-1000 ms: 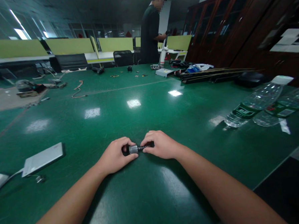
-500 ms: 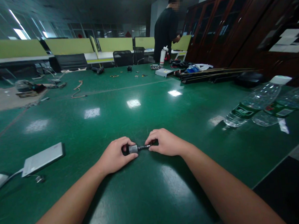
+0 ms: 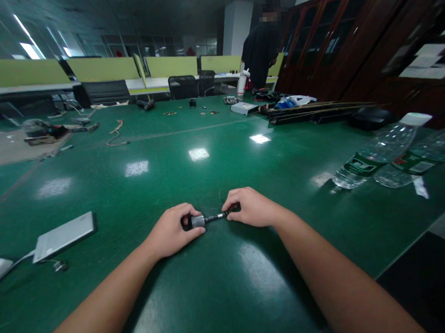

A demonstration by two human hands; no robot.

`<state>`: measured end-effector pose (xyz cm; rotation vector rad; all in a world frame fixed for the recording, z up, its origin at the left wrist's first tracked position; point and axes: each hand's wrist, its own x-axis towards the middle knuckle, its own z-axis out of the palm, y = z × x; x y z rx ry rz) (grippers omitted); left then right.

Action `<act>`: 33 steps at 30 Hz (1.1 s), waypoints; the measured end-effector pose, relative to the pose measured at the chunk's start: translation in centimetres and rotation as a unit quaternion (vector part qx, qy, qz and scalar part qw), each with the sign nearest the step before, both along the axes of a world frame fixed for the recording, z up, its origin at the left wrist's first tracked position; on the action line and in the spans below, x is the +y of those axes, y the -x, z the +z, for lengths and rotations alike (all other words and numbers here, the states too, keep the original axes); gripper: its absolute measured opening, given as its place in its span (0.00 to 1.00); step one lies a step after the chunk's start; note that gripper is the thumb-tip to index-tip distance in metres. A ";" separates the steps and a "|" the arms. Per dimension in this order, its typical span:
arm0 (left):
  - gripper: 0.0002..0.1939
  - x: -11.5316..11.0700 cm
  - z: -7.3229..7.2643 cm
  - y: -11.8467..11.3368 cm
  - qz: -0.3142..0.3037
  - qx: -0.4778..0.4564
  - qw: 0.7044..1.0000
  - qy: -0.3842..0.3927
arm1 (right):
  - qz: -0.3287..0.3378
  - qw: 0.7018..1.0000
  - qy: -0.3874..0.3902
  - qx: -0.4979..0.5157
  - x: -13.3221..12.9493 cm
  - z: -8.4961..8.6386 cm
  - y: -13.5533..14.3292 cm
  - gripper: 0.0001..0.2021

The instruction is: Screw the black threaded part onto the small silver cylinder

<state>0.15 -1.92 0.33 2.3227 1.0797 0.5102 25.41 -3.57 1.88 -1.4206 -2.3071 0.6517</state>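
Left hand (image 3: 170, 231) grips a cylinder (image 3: 198, 221), right hand (image 3: 251, 207) perhaps a spring (image 3: 229, 212), open tabletop (image 3: 186, 178) ahead.

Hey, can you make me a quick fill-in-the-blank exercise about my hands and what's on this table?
1. Of the left hand and the right hand, the one around the metal cylinder is the ____ one.
2. The thin rod extends from that cylinder toward the ____ hand.
3. The clear plastic bottles number ____.
4. The bottle cap that shows is coloured ____.

Missing words: left; right; two; white.
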 end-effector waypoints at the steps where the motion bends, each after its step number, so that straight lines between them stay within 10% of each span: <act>1: 0.11 0.0 0.0 -0.1 -0.001 0.000 1.000 -0.001 | 0.003 1.000 0.000 0.014 0.0 -0.2 0.3 0.08; 10: 0.12 0.1 0.0 -0.4 -0.009 -0.004 1.000 -0.007 | 0.002 0.989 0.022 0.146 -0.1 -1.9 2.5 0.18; 33: 0.12 0.2 -0.1 -0.6 -0.012 -0.002 1.000 -0.004 | 0.049 0.995 -0.046 0.069 -0.3 -1.7 2.9 0.10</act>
